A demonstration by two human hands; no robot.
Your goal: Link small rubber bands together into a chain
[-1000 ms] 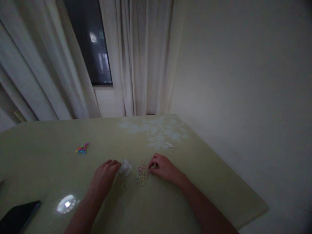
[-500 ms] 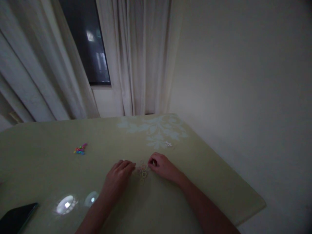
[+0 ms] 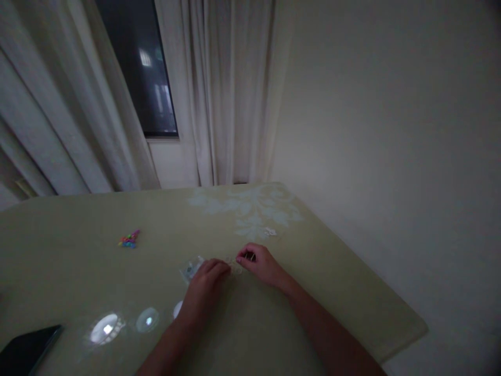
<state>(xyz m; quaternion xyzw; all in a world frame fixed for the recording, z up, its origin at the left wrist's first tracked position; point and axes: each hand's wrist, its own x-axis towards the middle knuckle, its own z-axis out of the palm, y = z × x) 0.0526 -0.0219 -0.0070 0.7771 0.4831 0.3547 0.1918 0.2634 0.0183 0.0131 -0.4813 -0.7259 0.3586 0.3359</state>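
A small heap of pale rings, like little rubber bands, lies on the table between my hands. My left hand rests over the heap's left side, fingers bent and pressed together; its fingertips touch or hide some rings, and what they hold cannot be seen. On the right, my right hand is closed in a pinch at the heap's edge. A thin pale piece shows inside the curl of its fingers. Behind my left hand lies a small clear plastic bag, partly covered.
Small bright-coloured pieces form a pile at the left. A few small white pieces lie beyond my right hand. A dark flat device sits at the near left corner. The tablecloth meets a wall on the right.
My left hand has moved right, over the rings, uncovering the clear bag and a round light reflection behind it. My right hand has shifted only slightly and stays pinched.
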